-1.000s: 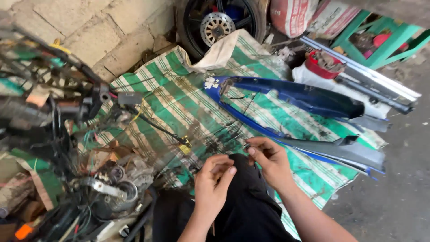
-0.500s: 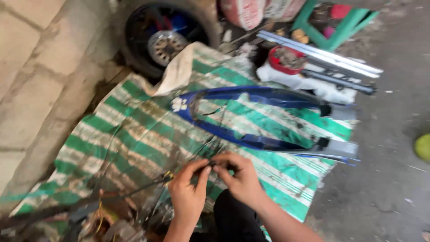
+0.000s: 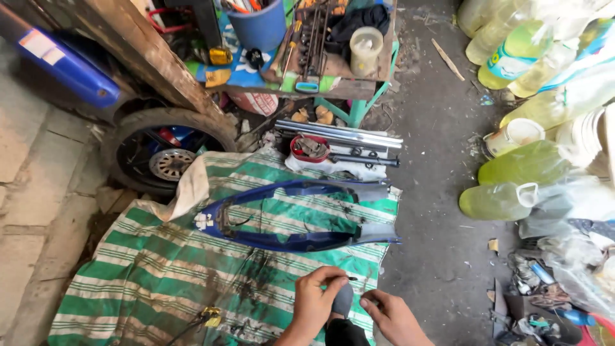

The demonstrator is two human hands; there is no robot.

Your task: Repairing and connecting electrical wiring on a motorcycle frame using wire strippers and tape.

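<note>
Hands pinch a small dark part over a striped sheet

Grimy concrete floor [image 3: 442,256] and pale paving frame a cluttered work corner. Spread across it lies a green-and-white striped woven sheet [image 3: 160,275], creased and smeared with dark grease. On the sheet rests a long, glossy blue plastic body panel [image 3: 301,240], forked and curved, its open end pointing left. Behind it leans a black rubber tyre with a spoked hub [image 3: 170,160], and beside that lie chrome tubes [image 3: 339,134] next to a red bowl of rusty parts [image 3: 311,147]. Translucent yellow-green plastic jugs [image 3: 512,173] crowd the right side. A blue bucket [image 3: 259,25] stands on a littered bench above. At the lower edge, the left hand [image 3: 314,301] rises with fingers curled, thumb and forefinger closed on a small dark part [image 3: 351,279], too tiny to identify. The right hand [image 3: 391,317] sits just beside it, palm down, fingers loosely bent, holding nothing visible. A thin cable with a yellow fitting [image 3: 211,315] trails to the left.
</note>
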